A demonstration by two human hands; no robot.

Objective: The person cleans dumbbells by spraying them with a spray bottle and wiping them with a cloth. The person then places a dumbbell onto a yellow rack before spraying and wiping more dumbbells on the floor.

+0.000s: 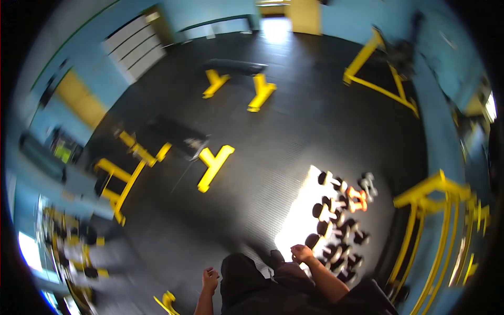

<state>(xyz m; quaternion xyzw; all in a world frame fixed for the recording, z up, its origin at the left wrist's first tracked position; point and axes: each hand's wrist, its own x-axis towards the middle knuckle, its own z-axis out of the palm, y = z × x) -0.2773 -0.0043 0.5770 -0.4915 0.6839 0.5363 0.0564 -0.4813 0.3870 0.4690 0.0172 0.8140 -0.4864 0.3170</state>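
Observation:
My left hand hangs low at the bottom centre, beside my dark-clothed leg, with its fingers curled; the view is too small and blurred to show whether anything is in it. My right hand is in front of my body, closed, and nothing can be made out in its grip. Just beyond and right of it, several dumbbells lie on the black floor, partly in a bright patch of sunlight. An orange pair and a grey dumbbell are at the far end of the group.
A black-topped bench with yellow legs stands ahead. Another yellow-framed bench is at the left. A yellow rack stands on the right by the blue wall, and a yellow frame at the back right.

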